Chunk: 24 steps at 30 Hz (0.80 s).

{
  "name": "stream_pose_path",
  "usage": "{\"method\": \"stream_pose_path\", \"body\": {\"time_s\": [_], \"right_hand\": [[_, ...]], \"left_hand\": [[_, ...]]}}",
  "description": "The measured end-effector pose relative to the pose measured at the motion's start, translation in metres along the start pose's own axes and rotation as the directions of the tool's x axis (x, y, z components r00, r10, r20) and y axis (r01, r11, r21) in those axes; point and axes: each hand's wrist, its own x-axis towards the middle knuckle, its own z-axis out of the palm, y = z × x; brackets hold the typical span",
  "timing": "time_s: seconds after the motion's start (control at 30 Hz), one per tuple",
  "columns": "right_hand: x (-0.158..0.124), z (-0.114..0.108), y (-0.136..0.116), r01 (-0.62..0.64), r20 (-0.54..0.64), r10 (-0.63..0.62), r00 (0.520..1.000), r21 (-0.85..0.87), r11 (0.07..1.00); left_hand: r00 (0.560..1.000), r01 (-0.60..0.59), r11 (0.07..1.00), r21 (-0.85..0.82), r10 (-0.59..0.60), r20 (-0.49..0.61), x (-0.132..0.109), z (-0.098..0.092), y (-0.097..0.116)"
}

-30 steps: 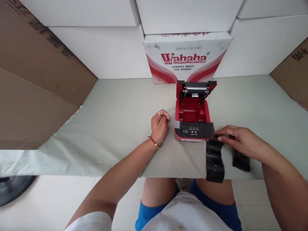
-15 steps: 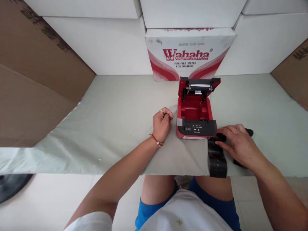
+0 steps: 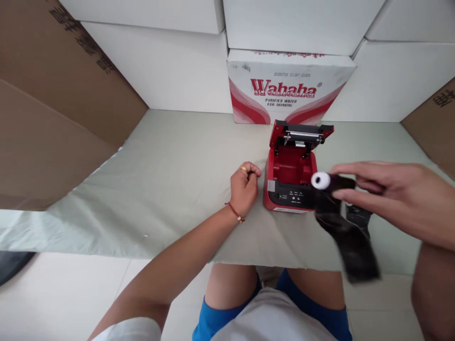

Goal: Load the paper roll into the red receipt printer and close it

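Note:
My right hand point(image 3: 384, 194) pinches a paper roll point(image 3: 321, 181) between thumb and fingers, above the table. The roll is black outside with a white end and a small core hole; its black tail hangs down, blurred. Just left of it stands a small red and black printer point(image 3: 273, 201) with its lid point(image 3: 302, 135) raised and an empty red compartment showing. My left hand point(image 3: 244, 189) rests closed on the cloth beside the printer's left side, with nothing visible in it. Beneath my right hand lies another black item point(image 3: 359, 215), partly hidden.
A pale green cloth point(image 3: 177, 166) covers the table. Behind the printer stands a white and red Wahaha carton point(image 3: 284, 111) against stacked white boxes point(image 3: 159, 66). Brown cardboard boxes point(image 3: 71, 132) flank the table on the left and right.
My right hand has lifted the paper roll off the table and turned it, so its white end shows and its tail dangles. My left hand stays beside the printer. The view has shifted slightly.

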Motion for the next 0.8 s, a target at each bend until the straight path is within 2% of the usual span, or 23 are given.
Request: {"method": "stream_pose_path", "body": {"time_s": [0.03, 0.1, 0.2, 0.3, 0.4, 0.5, 0.57, 0.8], "right_hand": [[0.017, 0.010, -0.006, -0.027, 0.071, 0.029, 0.997, -0.032, 0.999], [0.044, 0.033, -0.015, -0.096, 0.126, 0.118, 0.985, -0.171, 0.981], [0.068, 0.062, -0.026, -0.146, 0.138, 0.217, 0.967, -0.400, 0.905], [0.078, 0.077, -0.034, -0.142, 0.171, 0.275, 0.946, -0.544, 0.827], [0.085, 0.081, -0.038, -0.155, 0.184, 0.318, 0.930, -0.589, 0.793], [0.092, 0.082, -0.042, -0.157, 0.222, 0.356, 0.908, -0.606, 0.780], [0.096, 0.083, -0.044, -0.150, 0.247, 0.373, 0.894, -0.620, 0.770], [0.105, 0.092, -0.046, -0.117, 0.286, 0.365, 0.886, -0.624, 0.772]], "left_hand": [[0.997, -0.075, 0.997, 0.029, 0.076, -0.022, 0.000, 0.000, -0.001], [0.968, -0.235, 0.967, 0.096, 0.242, -0.063, 0.000, -0.002, 0.000], [0.890, -0.424, 0.879, 0.217, 0.449, -0.082, -0.005, -0.004, 0.004], [0.803, -0.564, 0.769, 0.302, 0.595, -0.016, -0.016, -0.006, 0.013], [0.688, -0.711, 0.639, 0.292, 0.718, 0.104, -0.028, -0.005, 0.022], [0.561, -0.821, 0.512, 0.251, 0.807, 0.188, -0.034, -0.001, 0.028], [0.505, -0.856, 0.453, 0.248, 0.836, 0.216, -0.035, 0.002, 0.030], [0.426, -0.891, 0.351, 0.288, 0.866, 0.263, -0.035, 0.005, 0.029]]}}
